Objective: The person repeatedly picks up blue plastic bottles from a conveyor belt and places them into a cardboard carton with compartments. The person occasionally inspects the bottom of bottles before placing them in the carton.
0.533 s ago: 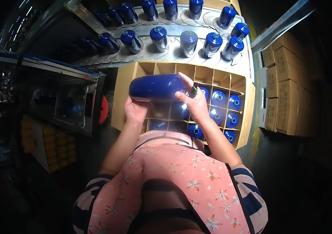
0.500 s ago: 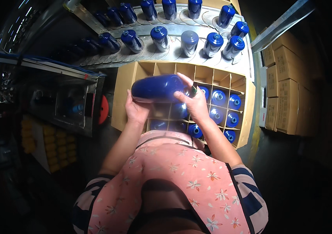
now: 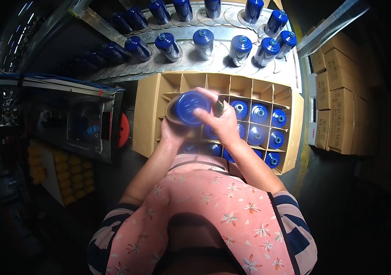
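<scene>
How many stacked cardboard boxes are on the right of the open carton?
4 show clearly: two upper boxes and two lower ones, stacked right of the divided carton. More may sit hidden in the dark beyond.

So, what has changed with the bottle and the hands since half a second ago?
The blue bottle has turned: it lay sideways across the hands, and now one end faces the camera, over the box. Both the left hand and right hand kept hold of it. The box, the bottles in its cells and those on the conveyor look unchanged.
</scene>
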Demonstrator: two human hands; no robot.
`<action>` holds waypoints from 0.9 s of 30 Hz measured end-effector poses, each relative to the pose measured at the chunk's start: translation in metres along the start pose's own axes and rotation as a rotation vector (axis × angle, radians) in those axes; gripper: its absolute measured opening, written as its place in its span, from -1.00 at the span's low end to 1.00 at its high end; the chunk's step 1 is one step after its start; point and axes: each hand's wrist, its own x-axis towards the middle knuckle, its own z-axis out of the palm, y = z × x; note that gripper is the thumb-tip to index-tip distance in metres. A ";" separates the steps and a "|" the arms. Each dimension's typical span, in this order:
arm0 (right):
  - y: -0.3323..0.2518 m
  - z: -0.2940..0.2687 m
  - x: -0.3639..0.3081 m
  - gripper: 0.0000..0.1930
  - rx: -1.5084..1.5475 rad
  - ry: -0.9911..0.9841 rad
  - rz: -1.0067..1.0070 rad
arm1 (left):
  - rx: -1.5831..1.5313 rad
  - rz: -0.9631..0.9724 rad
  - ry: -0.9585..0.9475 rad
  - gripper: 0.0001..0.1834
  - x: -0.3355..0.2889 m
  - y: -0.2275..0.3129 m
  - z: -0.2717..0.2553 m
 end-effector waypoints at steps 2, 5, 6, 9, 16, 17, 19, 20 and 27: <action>0.001 0.001 0.000 -0.67 0.005 0.006 -0.046 | 0.093 0.055 0.041 -0.46 0.000 0.001 -0.002; 0.002 0.001 0.001 -0.71 0.123 0.010 0.088 | 0.124 0.074 -0.064 -0.48 0.008 0.004 -0.015; 0.003 0.001 0.002 -0.73 0.145 0.024 0.099 | 0.678 0.306 -0.125 -0.49 0.012 0.005 -0.022; 0.005 0.001 0.005 -0.75 0.104 0.058 0.095 | 1.710 0.723 -0.309 -0.49 0.025 0.007 -0.045; 0.007 0.001 0.003 -0.73 0.156 0.107 0.189 | 1.615 0.625 -0.250 -0.49 0.022 -0.002 -0.042; 0.008 0.001 0.002 -0.72 0.123 0.089 0.148 | 1.296 0.510 -0.201 -0.49 0.018 -0.004 -0.035; 0.009 0.002 0.001 -0.67 0.072 0.060 0.035 | 0.244 0.038 -0.093 -0.49 0.009 -0.004 -0.022; 0.010 0.002 -0.001 -0.63 0.051 0.060 0.009 | 0.166 0.006 -0.102 -0.50 0.005 -0.006 -0.018; 0.019 0.001 0.000 -0.71 0.077 0.096 0.045 | 0.130 0.000 -0.043 -0.43 0.001 -0.007 -0.010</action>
